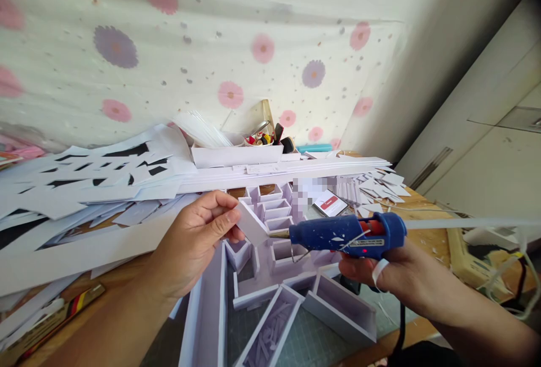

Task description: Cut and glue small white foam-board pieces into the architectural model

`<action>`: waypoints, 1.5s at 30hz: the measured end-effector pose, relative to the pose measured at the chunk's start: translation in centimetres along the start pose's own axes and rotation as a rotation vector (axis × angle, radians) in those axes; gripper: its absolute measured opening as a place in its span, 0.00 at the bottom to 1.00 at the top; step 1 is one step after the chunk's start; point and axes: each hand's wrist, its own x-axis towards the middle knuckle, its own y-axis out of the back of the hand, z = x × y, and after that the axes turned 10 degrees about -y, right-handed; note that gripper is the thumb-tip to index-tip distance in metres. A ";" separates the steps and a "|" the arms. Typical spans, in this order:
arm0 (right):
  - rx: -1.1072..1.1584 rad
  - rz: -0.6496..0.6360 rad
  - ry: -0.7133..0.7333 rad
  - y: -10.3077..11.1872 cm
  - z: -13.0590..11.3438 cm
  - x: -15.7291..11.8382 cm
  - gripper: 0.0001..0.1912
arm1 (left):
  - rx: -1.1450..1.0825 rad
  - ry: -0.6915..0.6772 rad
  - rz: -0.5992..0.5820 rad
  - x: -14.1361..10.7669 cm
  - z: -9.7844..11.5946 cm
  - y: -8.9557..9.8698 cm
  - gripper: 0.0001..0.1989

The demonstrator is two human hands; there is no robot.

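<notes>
My left hand [207, 240] pinches a small white board piece [252, 224] between thumb and fingers. A blue hot glue gun [338, 236] lies in my right hand [380, 271], its red light on and its metal nozzle touching or very close to the piece's right end. A white glue stick sticks out of the gun's back. Below both hands stands a white board structure [270, 257] of walls and small compartments. In front of it, an open white box holds thin white scraps [273, 330], with a second open white box [340, 308] to its right.
Cut white sheets [97, 178] cover the left and back. A white tray [236, 156] with glue sticks and small items stands at the back. White offcuts [382, 186] and a phone [330, 203] lie right of centre. A cable [402, 322] hangs below the gun.
</notes>
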 end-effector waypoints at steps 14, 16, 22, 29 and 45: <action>0.035 0.245 0.027 -1.0 1.1 -0.7 0.10 | -0.335 0.200 0.038 -0.7 0.2 -1.0 0.14; 0.016 0.264 0.034 -1.2 1.1 -0.7 0.10 | -0.361 0.208 0.051 -0.8 0.1 -1.0 0.15; -0.068 0.267 0.092 -0.9 1.4 -0.3 0.11 | -0.395 0.217 0.052 -0.8 0.1 -0.9 0.15; -0.070 0.228 0.121 -1.1 1.2 -0.1 0.12 | -0.397 0.219 0.058 -0.7 0.1 -1.0 0.16; -0.096 0.235 0.236 -1.0 1.4 0.1 0.07 | -0.427 0.208 0.110 -0.7 0.1 -0.9 0.17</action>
